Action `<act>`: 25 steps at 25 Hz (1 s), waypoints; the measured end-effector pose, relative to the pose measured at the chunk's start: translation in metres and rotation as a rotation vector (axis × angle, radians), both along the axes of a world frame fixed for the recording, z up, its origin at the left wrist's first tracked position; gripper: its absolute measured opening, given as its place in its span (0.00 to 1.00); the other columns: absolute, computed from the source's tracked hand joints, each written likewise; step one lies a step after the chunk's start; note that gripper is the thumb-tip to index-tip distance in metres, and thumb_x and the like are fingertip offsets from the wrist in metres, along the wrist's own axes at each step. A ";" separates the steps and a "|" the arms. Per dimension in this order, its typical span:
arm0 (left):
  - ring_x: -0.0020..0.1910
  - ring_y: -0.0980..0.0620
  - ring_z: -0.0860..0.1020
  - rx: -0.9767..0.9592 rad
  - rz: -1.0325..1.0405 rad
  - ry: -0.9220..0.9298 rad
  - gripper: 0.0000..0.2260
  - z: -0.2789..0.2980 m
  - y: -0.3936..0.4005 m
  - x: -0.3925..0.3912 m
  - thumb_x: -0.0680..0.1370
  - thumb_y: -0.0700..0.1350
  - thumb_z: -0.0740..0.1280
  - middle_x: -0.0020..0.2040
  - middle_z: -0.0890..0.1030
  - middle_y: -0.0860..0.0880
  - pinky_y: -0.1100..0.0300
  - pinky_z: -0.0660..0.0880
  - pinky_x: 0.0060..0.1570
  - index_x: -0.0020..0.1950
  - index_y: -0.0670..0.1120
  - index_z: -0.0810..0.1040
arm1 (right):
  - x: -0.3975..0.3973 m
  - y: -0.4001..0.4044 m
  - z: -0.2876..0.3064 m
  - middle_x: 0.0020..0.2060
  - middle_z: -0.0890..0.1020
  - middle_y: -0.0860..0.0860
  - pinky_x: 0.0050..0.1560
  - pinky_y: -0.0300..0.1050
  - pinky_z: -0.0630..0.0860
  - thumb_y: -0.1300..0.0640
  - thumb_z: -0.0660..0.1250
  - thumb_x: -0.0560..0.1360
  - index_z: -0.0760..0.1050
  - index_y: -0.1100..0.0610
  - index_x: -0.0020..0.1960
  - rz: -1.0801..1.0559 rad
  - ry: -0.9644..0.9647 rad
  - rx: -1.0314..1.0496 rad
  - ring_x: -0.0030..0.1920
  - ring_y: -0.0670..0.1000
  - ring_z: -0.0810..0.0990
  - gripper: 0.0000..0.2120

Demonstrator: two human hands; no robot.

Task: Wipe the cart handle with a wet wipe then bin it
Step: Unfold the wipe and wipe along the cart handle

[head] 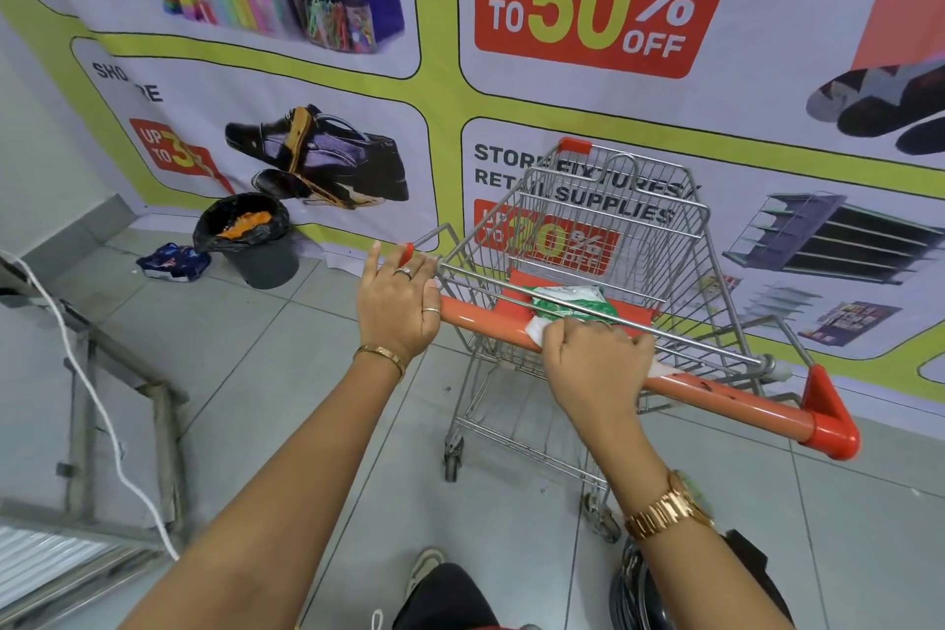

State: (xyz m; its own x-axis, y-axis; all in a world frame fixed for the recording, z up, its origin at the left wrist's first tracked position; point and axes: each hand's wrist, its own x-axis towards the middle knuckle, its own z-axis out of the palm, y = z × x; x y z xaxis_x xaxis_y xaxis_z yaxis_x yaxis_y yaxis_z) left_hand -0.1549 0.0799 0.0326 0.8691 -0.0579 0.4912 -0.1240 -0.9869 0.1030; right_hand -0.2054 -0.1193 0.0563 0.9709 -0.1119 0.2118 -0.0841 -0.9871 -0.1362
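A wire shopping cart stands in front of me with an orange handle [726, 399] running from upper left to lower right. My left hand [396, 304] is shut around the handle's left end. My right hand [595, 363] presses a white wet wipe [537, 328] onto the middle of the handle, fingers wrapped over it; a bit of wipe also shows at the hand's right side. A green wipes packet [567, 299] lies on the cart's orange child seat. A grey bin [255, 240] with a black liner stands on the floor to the left, against the wall.
A blue printed bag [174, 261] lies on the tiles beside the bin. A metal frame with a white rope [97, 404] stands at the left. A large sale banner covers the wall behind the cart. A coil of dark cable [634, 593] sits near my feet.
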 end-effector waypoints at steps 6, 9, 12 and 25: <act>0.58 0.40 0.78 -0.014 -0.013 -0.011 0.22 0.000 0.002 -0.001 0.74 0.46 0.51 0.51 0.85 0.41 0.45 0.60 0.68 0.54 0.39 0.81 | 0.013 0.065 0.004 0.38 0.84 0.54 0.44 0.50 0.72 0.47 0.46 0.78 0.76 0.55 0.50 0.271 0.049 -0.047 0.39 0.57 0.81 0.22; 0.57 0.39 0.78 -0.008 -0.031 0.004 0.22 0.001 0.005 0.000 0.74 0.46 0.50 0.50 0.84 0.40 0.41 0.62 0.67 0.54 0.39 0.81 | -0.003 0.028 -0.011 0.33 0.83 0.51 0.36 0.45 0.73 0.47 0.50 0.76 0.78 0.55 0.45 0.240 -0.038 -0.065 0.33 0.54 0.80 0.20; 0.57 0.38 0.78 -0.017 -0.021 0.018 0.23 0.003 0.002 -0.002 0.74 0.46 0.49 0.50 0.84 0.40 0.41 0.62 0.67 0.54 0.38 0.81 | -0.030 -0.039 -0.020 0.34 0.83 0.53 0.43 0.49 0.73 0.50 0.50 0.77 0.78 0.57 0.43 0.046 -0.136 -0.008 0.36 0.56 0.79 0.20; 0.49 0.39 0.80 -0.090 -0.108 0.159 0.30 0.019 -0.069 -0.009 0.71 0.49 0.44 0.47 0.84 0.35 0.47 0.60 0.69 0.61 0.37 0.75 | -0.021 -0.030 -0.015 0.36 0.85 0.51 0.41 0.45 0.73 0.50 0.51 0.76 0.80 0.55 0.44 0.044 -0.138 -0.021 0.36 0.55 0.80 0.20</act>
